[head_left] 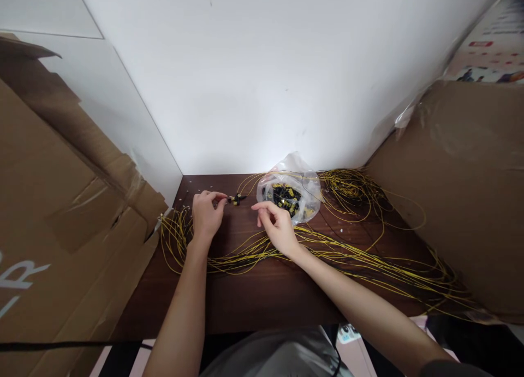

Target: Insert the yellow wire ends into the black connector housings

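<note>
My left hand (pixel 208 212) is over the left part of the dark wooden table, thumb and index finger pinched at the left end of a small black and yellow connector (pixel 236 199). Thin yellow wires curve away from near the connector's right side. My right hand (pixel 276 223) hangs to the right of the connector, in front of a clear plastic bag (pixel 313 199) of small black and yellow pieces (pixel 282 194). Its index finger points left, the other fingers are curled, and nothing shows in it.
A long bundle of yellow and black wires (pixel 347 249) runs across the table (pixel 262 300) beneath my forearms. A coiled wire heap (pixel 347 186) lies at the back right. Cardboard stands on the left (pixel 61 202) and right (pixel 458 175), with a white wall (pixel 262 82) behind.
</note>
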### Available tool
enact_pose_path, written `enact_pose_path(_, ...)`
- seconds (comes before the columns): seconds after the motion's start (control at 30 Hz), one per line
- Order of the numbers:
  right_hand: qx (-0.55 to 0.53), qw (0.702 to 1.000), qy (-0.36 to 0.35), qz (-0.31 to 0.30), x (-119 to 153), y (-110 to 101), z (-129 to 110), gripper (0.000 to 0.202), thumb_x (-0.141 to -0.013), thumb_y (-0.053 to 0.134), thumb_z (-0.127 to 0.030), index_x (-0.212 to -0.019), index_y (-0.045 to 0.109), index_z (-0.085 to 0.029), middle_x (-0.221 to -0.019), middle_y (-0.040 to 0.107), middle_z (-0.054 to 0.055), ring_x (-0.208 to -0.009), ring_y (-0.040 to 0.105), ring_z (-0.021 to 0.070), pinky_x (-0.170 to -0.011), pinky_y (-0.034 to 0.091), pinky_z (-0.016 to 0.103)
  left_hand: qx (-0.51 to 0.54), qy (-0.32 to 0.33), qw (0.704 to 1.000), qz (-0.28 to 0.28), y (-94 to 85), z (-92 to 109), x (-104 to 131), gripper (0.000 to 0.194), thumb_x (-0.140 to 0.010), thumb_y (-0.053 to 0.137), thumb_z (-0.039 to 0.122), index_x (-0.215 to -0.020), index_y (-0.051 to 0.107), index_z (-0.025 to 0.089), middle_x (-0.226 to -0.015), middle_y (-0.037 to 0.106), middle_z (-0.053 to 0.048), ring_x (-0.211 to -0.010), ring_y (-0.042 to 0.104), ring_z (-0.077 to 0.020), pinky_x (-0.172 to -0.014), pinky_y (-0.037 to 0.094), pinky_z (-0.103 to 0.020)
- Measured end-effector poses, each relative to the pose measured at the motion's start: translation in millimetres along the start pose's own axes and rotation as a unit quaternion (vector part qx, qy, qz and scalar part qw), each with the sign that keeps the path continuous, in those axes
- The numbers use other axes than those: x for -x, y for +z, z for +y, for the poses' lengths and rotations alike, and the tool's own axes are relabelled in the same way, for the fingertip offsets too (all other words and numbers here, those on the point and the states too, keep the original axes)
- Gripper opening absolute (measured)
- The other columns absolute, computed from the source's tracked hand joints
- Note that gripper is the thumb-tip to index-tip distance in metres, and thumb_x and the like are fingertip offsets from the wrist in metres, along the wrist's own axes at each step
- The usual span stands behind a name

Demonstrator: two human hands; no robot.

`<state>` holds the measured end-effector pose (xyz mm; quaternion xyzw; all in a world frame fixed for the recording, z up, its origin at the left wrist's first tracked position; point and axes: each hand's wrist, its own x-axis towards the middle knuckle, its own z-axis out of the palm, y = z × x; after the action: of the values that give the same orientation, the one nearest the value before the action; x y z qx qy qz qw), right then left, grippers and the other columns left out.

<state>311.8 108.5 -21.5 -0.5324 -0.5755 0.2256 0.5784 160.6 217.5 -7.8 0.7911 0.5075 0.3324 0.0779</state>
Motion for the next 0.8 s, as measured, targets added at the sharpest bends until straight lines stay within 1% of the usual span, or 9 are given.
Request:
enact_pose_path(0.13,-0.029,0.999,0.014,0.016,-3,0,1,0.023,-0.084,0.049,-0.030,-0.099,0.058,-0.017,-0.063,0.054,-0.002,-0.053,0.046,0.0089,-0.053,0.037,0.021,0.152,0.098,0.983,-0.038,-4.0,17,4,0.018,-0.082,0.049,0.026,-0.084,0.065,0.017,-0.086,0.061,-0.004,-0.079,0.055,-0.0141,-0.074,0.044,-0.025)
enact_pose_path(0.23,-0.109,0.992,0.063,0.026,-7,1,7,0.031,-0.078,0.056,-0.033,-0.104,0.056,-0.017,-0.070,0.055,-0.001,-0.054,0.048,0.0084,-0.049,0.039,0.021,0.233,0.162,0.955,-0.087,-3.8,32,10,0.017,-0.082,0.051,0.025,-0.084,0.065,0.017,-0.082,0.060,-0.004,-0.075,0.056,-0.0123,-0.068,0.044,-0.022)
enact_pose_path(0.3,-0.161,0.982,0.095,0.033,-10,0,11,0.031,-0.075,0.061,-0.035,-0.099,0.058,-0.016,-0.071,0.057,0.000,-0.054,0.051,0.0087,-0.047,0.041,0.020,0.269,0.180,0.939,-0.113,-1.3,38,14,0.016,-0.082,0.052,0.025,-0.083,0.066,0.017,-0.081,0.060,-0.004,-0.073,0.055,-0.0121,-0.066,0.044,-0.022)
enact_pose_path(0.37,-0.192,0.974,0.113,0.041,-12,-1,14,0.027,-0.071,0.064,-0.034,-0.089,0.062,-0.014,-0.068,0.059,0.000,-0.055,0.053,0.0092,-0.049,0.044,0.021,0.300,0.172,0.928,-0.139,1.9,39,16,0.016,-0.081,0.054,0.026,-0.083,0.066,0.016,-0.082,0.061,-0.005,-0.073,0.056,-0.0125,-0.065,0.044,-0.023)
enact_pose_path(0.47,-0.229,0.963,0.132,0.059,-15,-4,15,0.023,-0.066,0.069,-0.032,-0.079,0.064,-0.014,-0.063,0.060,0.000,-0.055,0.054,0.0089,-0.051,0.046,0.021,0.331,0.116,0.920,-0.177,5.2,36,16,0.021,-0.077,0.058,0.031,-0.090,0.065,0.016,-0.083,0.062,-0.005,-0.073,0.056,-0.0134,-0.064,0.043,-0.023)
enact_pose_path(0.53,-0.257,0.952,0.144,0.079,-18,-6,14,0.022,-0.063,0.072,-0.030,-0.076,0.065,-0.014,-0.061,0.061,0.000,-0.054,0.055,0.0087,-0.052,0.046,0.021,0.328,0.084,0.920,-0.197,5.4,32,14,0.026,-0.078,0.056,0.035,-0.093,0.065,0.016,-0.076,0.062,-0.003,-0.068,0.054,-0.0125,-0.061,0.041,-0.022)
enact_pose_path(0.63,-0.294,0.936,0.142,0.132,-21,-10,14,0.020,-0.060,0.074,-0.027,-0.075,0.066,-0.015,-0.061,0.063,-0.001,-0.054,0.056,0.0083,-0.053,0.047,0.020,0.307,0.072,0.925,-0.213,4.0,28,11,0.031,-0.083,0.047,0.039,-0.087,0.067,0.015,-0.059,0.054,0.001,-0.056,0.046,-0.0100,-0.053,0.034,-0.021)
enact_pose_path(0.73,-0.355,0.904,0.133,0.195,-26,-16,15,0.019,-0.060,0.075,-0.023,-0.076,0.066,-0.016,-0.063,0.064,-0.001,-0.055,0.057,0.0070,-0.054,0.049,0.018,0.318,0.054,0.922,-0.214,3.0,28,10,0.035,-0.083,0.044,0.040,-0.083,0.067,0.014,-0.053,0.044,0.003,-0.051,0.039,-0.0084,-0.050,0.029,-0.021)
enact_pose_path(0.8,-0.409,0.876,0.144,0.210,-28,-20,15,0.020,-0.060,0.075,-0.022,-0.077,0.067,-0.017,-0.066,0.065,-0.001,-0.056,0.058,0.0064,-0.056,0.050,0.017,0.335,0.035,0.917,-0.214,3.0,30,10,0.035,-0.082,0.046,0.041,-0.082,0.067,0.013,-0.051,0.041,0.004,-0.048,0.035,-0.0077,-0.049,0.027,-0.020)
